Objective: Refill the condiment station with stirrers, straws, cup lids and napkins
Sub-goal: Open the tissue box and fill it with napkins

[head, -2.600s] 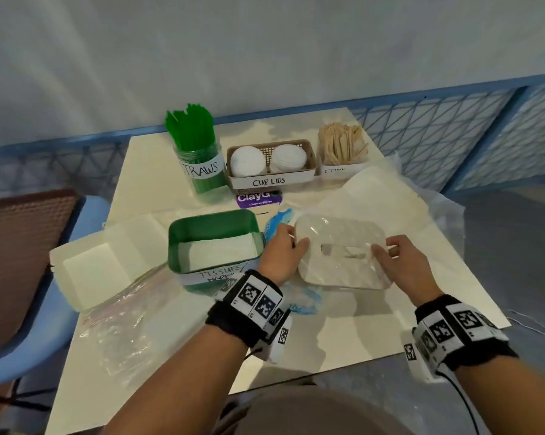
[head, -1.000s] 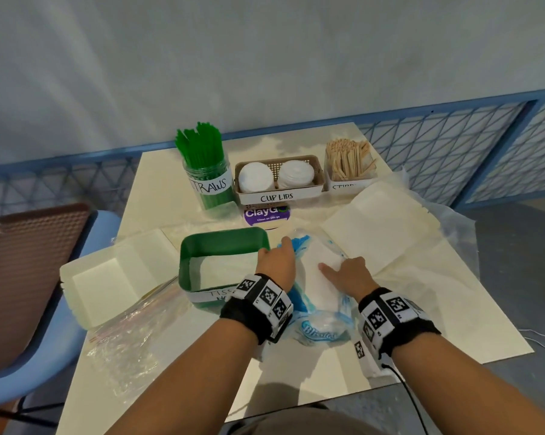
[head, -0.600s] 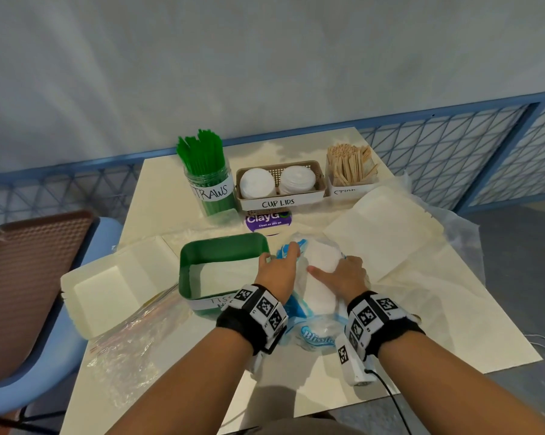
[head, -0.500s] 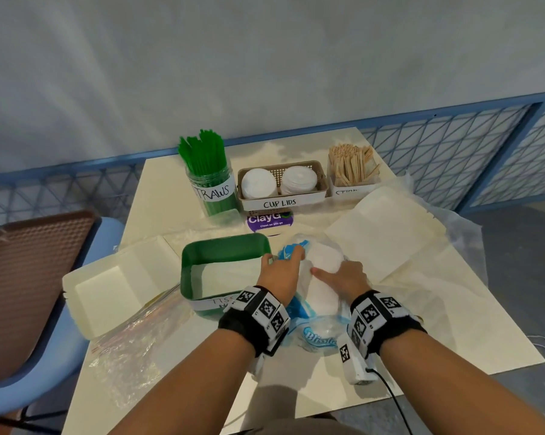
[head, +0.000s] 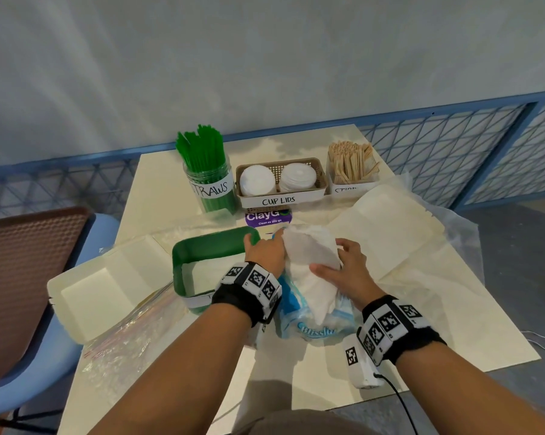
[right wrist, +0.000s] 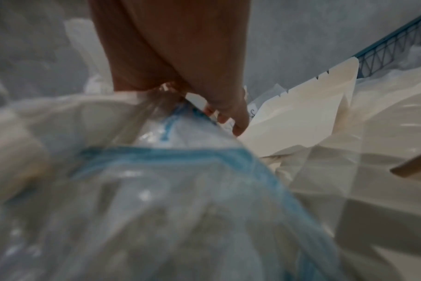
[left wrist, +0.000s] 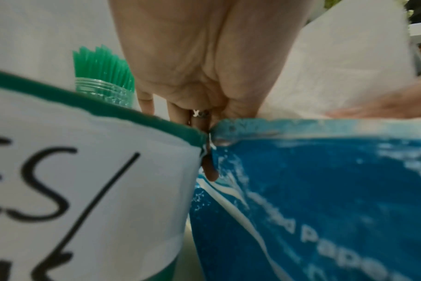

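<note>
A stack of white napkins (head: 308,255) (left wrist: 337,66) rises tilted out of a blue-and-clear napkin pack (head: 312,331) (left wrist: 324,190) (right wrist: 180,171) lying at the table's middle. My right hand (head: 343,265) (right wrist: 180,57) grips the stack, thumb on top, fingers curled round its far side. My left hand (head: 264,252) (left wrist: 199,76) holds the pack's left edge, fingers down between the pack and the green tissue bin (head: 208,246) (left wrist: 108,106). White napkins lie in the bin's bottom.
At the back stand a jar of green straws (head: 211,183), a cup-lid basket (head: 280,199) and a box of wooden stirrers (head: 352,164). An open white clamshell box (head: 101,287) and clear bags (head: 133,337) lie left, white paper (head: 390,221) right. A blue chair (head: 29,356) is beside the table.
Both hands left the clear lid and went to the napkin pack. In the last half second my right hand has raised the napkin stack's far end out of the pack.
</note>
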Motion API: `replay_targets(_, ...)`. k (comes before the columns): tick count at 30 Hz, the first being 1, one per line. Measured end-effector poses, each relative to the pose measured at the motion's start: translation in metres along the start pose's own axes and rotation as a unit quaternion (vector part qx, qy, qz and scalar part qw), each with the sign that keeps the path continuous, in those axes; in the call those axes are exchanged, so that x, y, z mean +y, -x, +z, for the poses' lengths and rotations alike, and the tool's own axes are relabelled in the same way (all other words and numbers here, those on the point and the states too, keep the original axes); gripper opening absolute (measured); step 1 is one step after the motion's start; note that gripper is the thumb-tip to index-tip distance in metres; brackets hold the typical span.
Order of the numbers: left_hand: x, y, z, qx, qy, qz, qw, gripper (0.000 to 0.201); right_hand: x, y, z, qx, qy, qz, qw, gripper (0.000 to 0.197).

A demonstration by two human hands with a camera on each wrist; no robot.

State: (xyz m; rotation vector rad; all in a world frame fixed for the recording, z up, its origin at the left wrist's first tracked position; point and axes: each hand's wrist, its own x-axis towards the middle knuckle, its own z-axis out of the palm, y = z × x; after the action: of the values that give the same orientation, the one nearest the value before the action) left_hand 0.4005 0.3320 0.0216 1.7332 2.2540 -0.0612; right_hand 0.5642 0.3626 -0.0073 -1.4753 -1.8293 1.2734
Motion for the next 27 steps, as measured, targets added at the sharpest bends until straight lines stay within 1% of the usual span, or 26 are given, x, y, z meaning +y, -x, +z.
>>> replay_targets(2, -0.003, -0.005, 0.000, -0.006, 0.003, -0.007, 1.000, 0.054, -0.005, 0.003, -0.004, 0.016, -0.024, -0.040, 0.999, 0.050)
replay_targets(3, -0.005, -0.007, 0.000, -0.008, 0.015, -0.006, 1.000, 0.052, -0.007, 0.004, -0.006, 0.017, -0.053, -0.052, 0.997, 0.048)
replay_targets(5, -0.012, -0.010, -0.005, -0.035, 0.068, 0.012, 0.997, 0.056, -0.012, 0.008, -0.007, 0.005, -0.132, -0.036, 0.991, 0.044)
replay_targets(6, -0.018, -0.011, -0.011, -0.060, 0.106, 0.035, 0.992, 0.065, -0.014, 0.009, -0.007, -0.004, -0.159, -0.025, 0.987, 0.041)
replay_targets(7, -0.025, -0.010, -0.020, -0.081, 0.144, 0.063, 0.984, 0.077, -0.016, 0.011, -0.007, -0.005, -0.163, -0.022, 0.986, 0.038)
replay_targets(8, -0.030, -0.007, -0.033, -0.093, 0.178, 0.095, 0.975, 0.093, -0.018, 0.011, -0.007, -0.005, -0.159, -0.026, 0.987, 0.037)
replay_targets(9, -0.034, -0.003, -0.046, -0.091, 0.205, 0.124, 0.966, 0.109, -0.019, 0.011, -0.008, -0.006, -0.153, -0.033, 0.988, 0.036)
replay_targets(10, -0.035, 0.000, -0.059, -0.084, 0.218, 0.147, 0.961, 0.121, -0.020, 0.010, -0.008, -0.008, -0.144, -0.044, 0.989, 0.036)
replay_targets(11, -0.033, 0.003, -0.070, -0.074, 0.206, 0.167, 0.961, 0.126, -0.021, 0.010, -0.008, -0.011, -0.130, -0.057, 0.990, 0.036)
replay_targets(12, -0.028, 0.005, -0.078, -0.064, 0.165, 0.186, 0.967, 0.127, -0.023, 0.009, -0.008, -0.013, -0.113, -0.075, 0.991, 0.036)
replay_targets(14, -0.013, 0.004, -0.086, -0.039, 0.043, 0.212, 0.976, 0.120, -0.026, 0.007, -0.006, -0.015, -0.069, -0.109, 0.992, 0.038)
replay_targets(15, -0.008, 0.003, -0.088, -0.031, 0.000, 0.214, 0.976, 0.110, -0.028, 0.007, -0.005, -0.013, -0.051, -0.126, 0.991, 0.041)
replay_targets(16, -0.004, 0.000, -0.088, -0.029, -0.018, 0.213, 0.977, 0.095, -0.031, 0.006, -0.003, -0.009, -0.037, -0.143, 0.989, 0.044)
replay_targets(17, -0.003, -0.001, -0.089, -0.030, -0.011, 0.212, 0.977, 0.076, -0.033, 0.006, -0.002, -0.003, -0.027, -0.155, 0.988, 0.045)
replay_targets(18, -0.003, -0.001, -0.089, -0.032, 0.016, 0.215, 0.976, 0.058, -0.035, 0.005, -0.002, 0.001, -0.022, -0.162, 0.987, 0.047)
replay_targets(19, -0.004, 0.000, -0.088, -0.031, 0.052, 0.219, 0.974, 0.047, -0.037, 0.005, -0.002, 0.003, -0.018, -0.161, 0.987, 0.048)
replay_targets(20, -0.007, 0.002, -0.088, -0.018, 0.086, 0.220, 0.971, 0.042, -0.039, 0.004, -0.003, 0.002, -0.014, -0.155, 0.988, 0.049)
replay_targets(23, -0.018, 0.009, -0.086, 0.061, 0.195, 0.199, 0.958, 0.038, -0.043, 0.003, -0.008, -0.018, 0.007, -0.126, 0.992, 0.057)
replay_targets(25, -0.030, 0.014, -0.090, 0.117, 0.282, 0.160, 0.939, 0.038, -0.047, 0.003, -0.012, -0.021, 0.024, -0.119, 0.992, 0.061)
replay_targets(27, -0.045, 0.019, -0.095, 0.153, 0.361, 0.125, 0.911, 0.038, -0.054, 0.002, -0.014, -0.013, 0.002, -0.113, 0.994, 0.061)
